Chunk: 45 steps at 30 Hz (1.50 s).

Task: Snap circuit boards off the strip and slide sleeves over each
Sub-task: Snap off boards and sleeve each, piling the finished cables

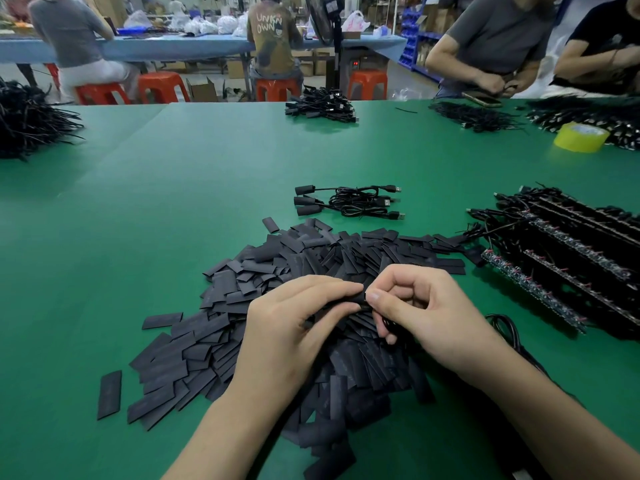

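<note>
Black sleeve [360, 298] pinched between my hands, above the sleeve heap [263, 271] on the green worktop [173, 202]. Step judged: sleeving a board, though the board itself is hidden. My left hand [294, 327] grips one end with thumb and fingertips. My right hand [426, 306], fingers curled, pinches the other. Next move needs square alignment and a steady push. The board strips [561, 251] lie to my right.

Green tabletop [173, 202], long blue table [173, 46] beyond its far edge, orange stools [162, 86] beside it, black standing fan [323, 19], blue shelving [411, 36] at right, cardboard boxes [204, 91] on the floor
</note>
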Motion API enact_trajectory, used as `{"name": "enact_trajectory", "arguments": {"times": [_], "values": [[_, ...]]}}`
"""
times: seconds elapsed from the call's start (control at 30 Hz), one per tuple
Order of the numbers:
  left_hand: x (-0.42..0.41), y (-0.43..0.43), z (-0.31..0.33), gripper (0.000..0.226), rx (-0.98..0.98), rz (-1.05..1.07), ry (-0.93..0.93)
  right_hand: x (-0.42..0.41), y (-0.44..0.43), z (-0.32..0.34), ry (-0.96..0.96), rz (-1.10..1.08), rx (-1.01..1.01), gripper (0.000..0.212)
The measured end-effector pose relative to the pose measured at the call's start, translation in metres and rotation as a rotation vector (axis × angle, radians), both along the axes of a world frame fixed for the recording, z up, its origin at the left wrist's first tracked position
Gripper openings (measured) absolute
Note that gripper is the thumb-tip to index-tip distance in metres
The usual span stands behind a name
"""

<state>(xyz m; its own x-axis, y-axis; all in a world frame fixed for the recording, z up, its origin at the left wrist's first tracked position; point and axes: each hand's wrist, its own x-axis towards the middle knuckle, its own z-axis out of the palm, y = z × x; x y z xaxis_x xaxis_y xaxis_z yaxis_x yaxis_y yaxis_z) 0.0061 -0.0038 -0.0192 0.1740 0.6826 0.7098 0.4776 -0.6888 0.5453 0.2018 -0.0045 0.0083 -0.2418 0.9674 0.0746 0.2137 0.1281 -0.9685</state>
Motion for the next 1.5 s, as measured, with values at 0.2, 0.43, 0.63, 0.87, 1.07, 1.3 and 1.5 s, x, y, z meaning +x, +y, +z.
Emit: {"name": "enact_trajectory", "arguments": {"times": [0.2,0.43,0.63,0.87,1.07,1.3,1.5], "values": [[0.002,0.000,0.002,0.028,-0.090,0.100,-0.114,-0.002,0.000,-0.001,0.039,-0.056,0.018,0.019],[0.008,-0.004,0.000,0.020,-0.118,0.231,-0.248,-0.003,0.000,-0.003,0.095,-0.151,0.029,0.020],[0.013,-0.004,-0.004,0.027,-0.132,0.239,-0.243,-0.006,-0.001,-0.005,0.056,-0.175,0.047,0.024],[0.013,-0.004,-0.006,0.026,-0.168,0.245,-0.259,-0.008,-0.003,-0.008,0.049,-0.184,0.046,0.024],[0.010,0.000,-0.007,0.019,-0.337,0.142,-0.459,-0.007,0.000,-0.008,0.020,-0.145,0.057,0.023],[0.005,0.005,-0.001,0.016,-0.545,-0.073,-0.827,0.004,0.004,-0.004,-0.028,0.068,-0.027,0.017],[0.007,0.006,-0.001,0.025,-0.550,-0.069,-0.747,0.019,0.010,0.008,-0.085,-0.032,0.105,0.007]]}}
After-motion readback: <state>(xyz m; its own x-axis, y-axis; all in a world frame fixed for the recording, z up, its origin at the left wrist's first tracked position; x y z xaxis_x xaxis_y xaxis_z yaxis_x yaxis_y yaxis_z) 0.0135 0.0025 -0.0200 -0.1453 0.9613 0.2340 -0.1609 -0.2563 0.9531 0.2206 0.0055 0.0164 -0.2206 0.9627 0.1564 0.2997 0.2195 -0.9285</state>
